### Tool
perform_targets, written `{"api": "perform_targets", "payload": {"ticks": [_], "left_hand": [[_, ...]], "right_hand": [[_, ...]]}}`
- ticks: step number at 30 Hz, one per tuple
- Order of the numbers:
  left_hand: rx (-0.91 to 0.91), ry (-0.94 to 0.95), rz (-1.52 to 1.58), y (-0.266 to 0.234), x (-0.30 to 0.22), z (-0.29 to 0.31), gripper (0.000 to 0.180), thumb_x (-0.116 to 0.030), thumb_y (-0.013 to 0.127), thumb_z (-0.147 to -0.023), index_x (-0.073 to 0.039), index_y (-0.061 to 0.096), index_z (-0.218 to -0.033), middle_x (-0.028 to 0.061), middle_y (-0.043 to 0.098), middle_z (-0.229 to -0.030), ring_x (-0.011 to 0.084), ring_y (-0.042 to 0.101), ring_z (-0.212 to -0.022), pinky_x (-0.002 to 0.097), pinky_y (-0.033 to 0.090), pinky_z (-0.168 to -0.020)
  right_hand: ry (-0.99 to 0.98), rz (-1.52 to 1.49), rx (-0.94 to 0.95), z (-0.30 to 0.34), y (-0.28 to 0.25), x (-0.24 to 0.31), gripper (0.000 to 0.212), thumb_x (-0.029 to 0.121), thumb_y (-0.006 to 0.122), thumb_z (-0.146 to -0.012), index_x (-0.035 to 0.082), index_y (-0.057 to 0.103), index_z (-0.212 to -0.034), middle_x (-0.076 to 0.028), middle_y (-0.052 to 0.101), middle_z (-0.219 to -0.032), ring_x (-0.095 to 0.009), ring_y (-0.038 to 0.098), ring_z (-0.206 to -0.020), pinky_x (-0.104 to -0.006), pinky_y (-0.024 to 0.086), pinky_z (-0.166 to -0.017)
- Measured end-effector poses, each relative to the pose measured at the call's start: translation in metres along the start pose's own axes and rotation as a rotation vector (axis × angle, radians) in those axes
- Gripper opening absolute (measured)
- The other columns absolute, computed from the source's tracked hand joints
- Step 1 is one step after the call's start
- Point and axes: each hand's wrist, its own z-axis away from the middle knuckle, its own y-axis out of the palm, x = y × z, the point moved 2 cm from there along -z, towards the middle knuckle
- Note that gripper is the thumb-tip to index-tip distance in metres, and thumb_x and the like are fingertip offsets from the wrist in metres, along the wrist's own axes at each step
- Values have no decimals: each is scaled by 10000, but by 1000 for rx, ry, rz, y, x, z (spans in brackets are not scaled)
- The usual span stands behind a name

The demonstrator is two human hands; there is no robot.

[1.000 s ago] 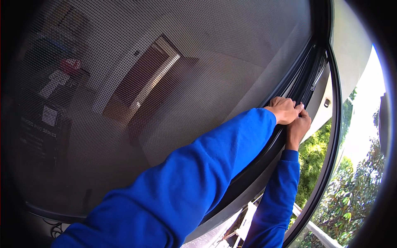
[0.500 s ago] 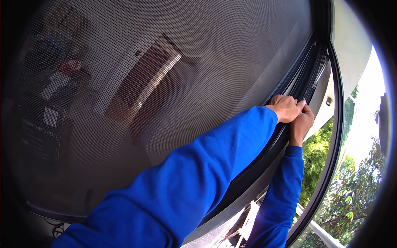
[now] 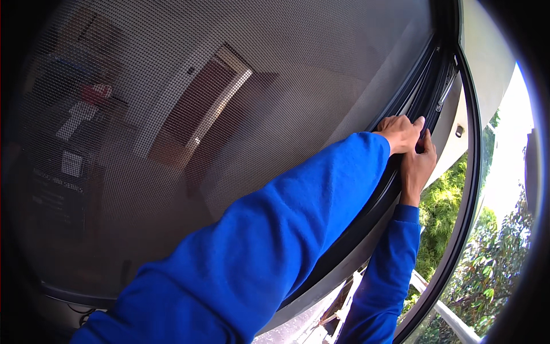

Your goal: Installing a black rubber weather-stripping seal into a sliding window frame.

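A large dark mesh screen (image 3: 298, 109) fills the left and middle of the head view, edged by a black frame (image 3: 395, 106) on its right side. My left hand (image 3: 399, 134) is closed over that frame, fingers curled on its edge and thumb pointing up. Just below and to the right, my right hand (image 3: 419, 166) presses against the black channel beside the frame, one finger stretched upward. Its other fingers are partly covered by my left hand, so what they pinch is hidden. Both forearms wear blue sleeves.
A metal fitting (image 3: 441, 102) sits in the channel above my hands. Right of it is a pale panel (image 3: 459, 131) with a small dark hole. A curved black outer frame (image 3: 471, 189) borders green plants (image 3: 441, 212) outside. Through the mesh shows a dark red door (image 3: 200, 109).
Both hands have shifted slightly up along the frame. My left thumb now points up, and the fingertips of the two hands have come a little apart.
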Motion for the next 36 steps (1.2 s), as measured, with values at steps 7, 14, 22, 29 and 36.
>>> {"api": "perform_targets", "payload": {"ticks": [7, 14, 22, 29, 36], "left_hand": [[47, -134, 350, -9, -11, -16, 523, -384, 616, -933, 119, 658, -1070, 205, 711, -939, 294, 722, -753, 355, 610, -595], [198, -38, 32, -16, -18, -42, 394, -241, 718, -853, 108, 667, -1029, 210, 728, -942, 279, 739, -730, 323, 624, -604], [526, 107, -871, 25, -39, -125, 230, -47, 535, -949, 98, 711, -918, 227, 733, -889, 305, 745, -748, 325, 625, -653], [452, 19, -290, 6, -40, -51, 309, -147, 542, -949, 118, 700, -941, 244, 729, -909, 313, 745, -767, 337, 621, -713], [298, -281, -453, 38, -39, -78, 452, -238, 388, -1018, 105, 673, -1092, 241, 725, -974, 307, 741, -860, 361, 605, -818]], "right_hand": [[39, -235, -157, 42, -11, 14, 321, 110, 641, -876, -34, 653, -1164, -65, 600, -926, -119, 526, -743, -276, 455, -692], [47, -276, -162, 44, 0, 16, 194, 136, 680, -854, -14, 692, -976, -54, 608, -844, -121, 516, -685, -277, 446, -646], [-65, -211, -177, 46, 6, 22, 340, 260, 746, -831, 66, 743, -1110, -82, 614, -878, -171, 570, -769, -311, 460, -683], [2, -94, -145, 51, -15, -1, 323, 237, 723, -826, 70, 757, -1100, -84, 619, -896, -199, 595, -808, -322, 476, -740], [-22, -67, -146, 53, -11, -4, 317, 226, 718, -833, 54, 750, -1097, -90, 630, -893, -205, 605, -826, -320, 480, -757]]}}
